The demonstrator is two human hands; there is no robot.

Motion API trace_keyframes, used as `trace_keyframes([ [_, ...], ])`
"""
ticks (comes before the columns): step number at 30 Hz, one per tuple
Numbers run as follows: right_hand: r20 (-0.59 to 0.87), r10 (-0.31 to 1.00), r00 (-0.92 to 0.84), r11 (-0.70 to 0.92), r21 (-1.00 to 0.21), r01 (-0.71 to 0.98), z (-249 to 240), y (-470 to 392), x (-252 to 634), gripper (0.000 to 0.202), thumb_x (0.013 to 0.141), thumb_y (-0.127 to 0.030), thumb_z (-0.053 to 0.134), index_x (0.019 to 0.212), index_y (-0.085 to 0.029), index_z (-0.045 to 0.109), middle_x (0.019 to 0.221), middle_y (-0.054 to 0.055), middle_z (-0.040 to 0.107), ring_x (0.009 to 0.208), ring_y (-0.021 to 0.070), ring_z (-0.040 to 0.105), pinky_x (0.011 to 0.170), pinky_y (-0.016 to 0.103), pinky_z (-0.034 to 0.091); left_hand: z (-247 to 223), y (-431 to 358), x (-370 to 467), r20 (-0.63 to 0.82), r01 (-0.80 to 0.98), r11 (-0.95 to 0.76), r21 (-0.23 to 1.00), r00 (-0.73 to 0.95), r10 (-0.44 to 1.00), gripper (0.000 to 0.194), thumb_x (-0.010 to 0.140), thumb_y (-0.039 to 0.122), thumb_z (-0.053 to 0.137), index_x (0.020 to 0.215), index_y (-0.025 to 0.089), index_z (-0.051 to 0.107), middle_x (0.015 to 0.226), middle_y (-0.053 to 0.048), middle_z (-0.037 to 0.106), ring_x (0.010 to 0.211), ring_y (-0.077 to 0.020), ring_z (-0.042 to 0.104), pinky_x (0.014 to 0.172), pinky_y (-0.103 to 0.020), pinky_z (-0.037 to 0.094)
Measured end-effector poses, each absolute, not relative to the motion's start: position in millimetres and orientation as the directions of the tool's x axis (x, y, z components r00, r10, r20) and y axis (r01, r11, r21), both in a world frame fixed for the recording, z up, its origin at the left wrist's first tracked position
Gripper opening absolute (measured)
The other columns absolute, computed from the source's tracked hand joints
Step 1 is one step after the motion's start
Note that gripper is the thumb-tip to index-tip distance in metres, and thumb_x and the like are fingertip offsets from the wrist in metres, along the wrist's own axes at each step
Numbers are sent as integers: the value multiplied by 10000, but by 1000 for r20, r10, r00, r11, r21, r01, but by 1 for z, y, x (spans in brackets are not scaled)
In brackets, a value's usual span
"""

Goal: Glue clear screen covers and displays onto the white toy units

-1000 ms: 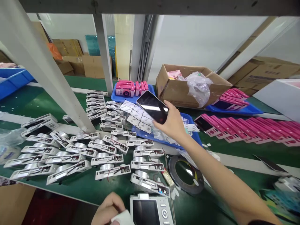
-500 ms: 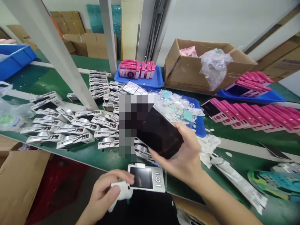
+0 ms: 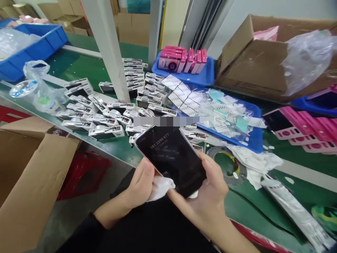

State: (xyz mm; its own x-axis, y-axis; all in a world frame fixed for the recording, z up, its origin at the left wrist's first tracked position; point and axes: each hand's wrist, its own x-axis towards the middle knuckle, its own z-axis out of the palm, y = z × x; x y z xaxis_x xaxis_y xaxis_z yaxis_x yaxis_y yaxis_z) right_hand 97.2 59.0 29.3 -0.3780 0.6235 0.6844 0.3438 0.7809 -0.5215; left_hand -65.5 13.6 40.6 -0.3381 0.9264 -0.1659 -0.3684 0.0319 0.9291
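A dark smartphone (image 3: 177, 163) with a lit line of digits on its screen is gripped along its right edge and lower end by my right hand (image 3: 210, 188). Bunched in my left hand (image 3: 142, 182) is a white cloth (image 3: 161, 188); the fingers are closed and touch the phone's lower left edge. Behind the phone, several white camera bodies (image 3: 106, 131) with open edges crowd the bench. A pale bit of something shows under the phone's lower corner, too little to name.
A blue tray (image 3: 256, 137) holds peeled stickers and films. Pink cameras (image 3: 283, 121) stand in a row at right, others in a back tray (image 3: 207, 75). A tape roll (image 3: 228, 163), white rag (image 3: 256, 163) and long white packet (image 3: 295, 211) lie nearby. An open carton (image 3: 34, 196) is at left.
My left hand has come up with the cloth to the phone's left edge. The phone has tilted and its screen shows digits. The silver camera below it is now out of sight. The view has shifted.
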Motion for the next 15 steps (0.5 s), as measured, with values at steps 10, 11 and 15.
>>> trace_keyframes([
  [10, 90, 831, -549, 93, -995, -22, 44, 40, 118, 529, 1159, -297, 546, 1657, -474, 512, 1672, -6, 619, 1521, 182, 630, 1222, 314, 578, 42, 0, -83, -236, -323, 101, 941, -414, 879, 718, 920, 889, 660, 669, 265, 409, 468, 101, 326, 303, -71, 272, 282, -231, 176],
  [11, 75, 832, -549, 73, -997, -27, 44, 41, 118, 512, 1151, -301, 574, 1634, -469, 547, 1679, -12, 614, 1540, 186, 613, 1240, 310, 561, 42, -1, -83, -246, -328, 112, 938, -403, 881, 712, 931, 882, 653, 676, 264, 409, 462, 105, 327, 289, -67, 272, 275, -222, 164],
  [15, 33, 839, -544, 19, -999, -31, 43, 41, 116, 478, 1144, -302, 597, 1596, -456, 589, 1636, 15, 657, 1480, 214, 670, 1204, 355, 597, 42, -4, -83, -261, -350, 125, 928, -375, 890, 695, 930, 879, 659, 705, 263, 431, 443, 111, 344, 275, -63, 280, 265, -200, 163],
])
